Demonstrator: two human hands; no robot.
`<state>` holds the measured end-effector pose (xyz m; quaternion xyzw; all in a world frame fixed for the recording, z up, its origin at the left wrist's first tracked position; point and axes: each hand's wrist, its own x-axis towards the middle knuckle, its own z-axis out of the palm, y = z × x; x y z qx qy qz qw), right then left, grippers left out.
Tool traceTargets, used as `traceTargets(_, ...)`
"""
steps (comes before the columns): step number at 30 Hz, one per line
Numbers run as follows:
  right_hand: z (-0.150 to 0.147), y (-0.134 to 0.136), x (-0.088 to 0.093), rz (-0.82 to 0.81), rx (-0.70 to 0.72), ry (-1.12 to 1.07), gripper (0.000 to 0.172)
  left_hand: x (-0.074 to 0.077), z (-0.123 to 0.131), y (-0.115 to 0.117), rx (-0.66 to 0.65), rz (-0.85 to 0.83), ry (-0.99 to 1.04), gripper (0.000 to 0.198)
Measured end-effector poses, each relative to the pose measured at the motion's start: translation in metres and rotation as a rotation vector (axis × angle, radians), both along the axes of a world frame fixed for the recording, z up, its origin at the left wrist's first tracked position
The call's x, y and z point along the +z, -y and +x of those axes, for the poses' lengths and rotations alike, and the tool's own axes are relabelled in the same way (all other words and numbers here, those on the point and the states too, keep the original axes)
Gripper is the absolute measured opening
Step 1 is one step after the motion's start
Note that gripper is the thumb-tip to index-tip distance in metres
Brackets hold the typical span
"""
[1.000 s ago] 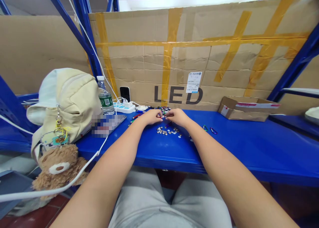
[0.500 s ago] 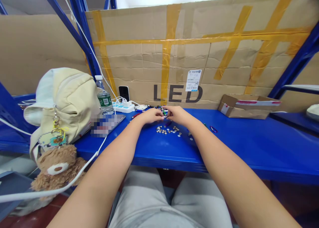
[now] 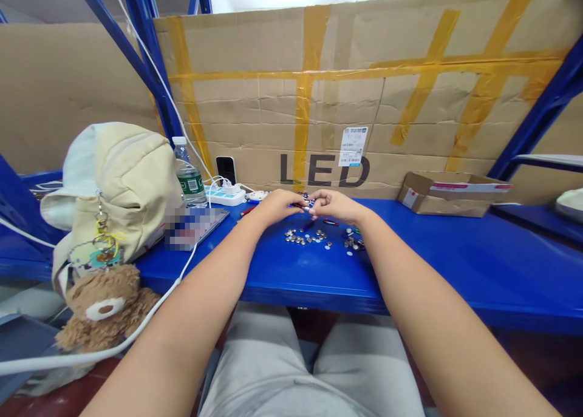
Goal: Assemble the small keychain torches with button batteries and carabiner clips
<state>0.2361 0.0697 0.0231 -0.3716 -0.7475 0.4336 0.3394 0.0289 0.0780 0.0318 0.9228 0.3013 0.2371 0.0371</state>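
Over the blue table, my left hand (image 3: 281, 205) is closed in a pinch on a small dark tube-shaped piece (image 3: 299, 206), mostly hidden by the fingers. My right hand (image 3: 336, 206) meets it from the right, thumb and fingertips pinched at a tiny shiny bit (image 3: 311, 204) too small to name. Just below the hands lies a purple tube (image 3: 307, 225). Several silver button cells (image 3: 319, 235) are scattered nearer to me. A red tube-shaped piece (image 3: 331, 222) rests under my right hand, and a pile of small metal parts (image 3: 354, 241) sits beside my right wrist.
Left stand a cream backpack (image 3: 127, 174) with a teddy bear charm (image 3: 107, 305), a water bottle (image 3: 189, 177), a power strip (image 3: 225, 195) and a phone (image 3: 212, 224). A low cardboard box (image 3: 455, 206) stands at back right. Taped cardboard (image 3: 255, 113) walls the rear.
My right hand has shifted slightly right and its fingertips have drawn back from the left hand's. The red piece and the pile by my right wrist now show; the carabiner there is hidden.
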Motion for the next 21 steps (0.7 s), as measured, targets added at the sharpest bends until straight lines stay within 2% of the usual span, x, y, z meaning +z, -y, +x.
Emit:
traceTargets(3, -0.003, 0.001, 0.001, -0.079, -0.057, -0.137, 0.021, -0.006, 0.001, -0.004, -0.007, -0.086, 0.175, 0.020)
traceTargets(6, -0.013, 0.003, 0.003, -0.003, -0.170, -0.239, 0.012, -0.014, 0.002, -0.010, -0.006, -0.255, 0.385, 0.023)
traceTargets(10, -0.022, 0.007, 0.007, 0.185, -0.300, -0.182, 0.020, -0.018, 0.006, -0.011, -0.051, -0.441, 0.546, 0.026)
traceTargets(13, -0.024, 0.006, 0.007, 0.277, -0.364, -0.124, 0.029, -0.016, 0.011, -0.006, -0.053, -0.478, 0.602, 0.025)
traceTargets(16, -0.029, 0.006, 0.005, 0.370, -0.463, -0.095, 0.034, -0.014, 0.017, 0.001, 0.016, -0.352, 0.626, 0.024)
traceTargets(18, -0.034, 0.008, 0.005, 0.384, -0.542, -0.112, 0.035, -0.012, 0.018, 0.005, 0.110, -0.147, 0.575, 0.023)
traceTargets(21, -0.042, 0.012, 0.005, 0.279, -0.610, -0.197, 0.035, -0.008, 0.018, 0.012, 0.237, 0.205, 0.355, 0.020)
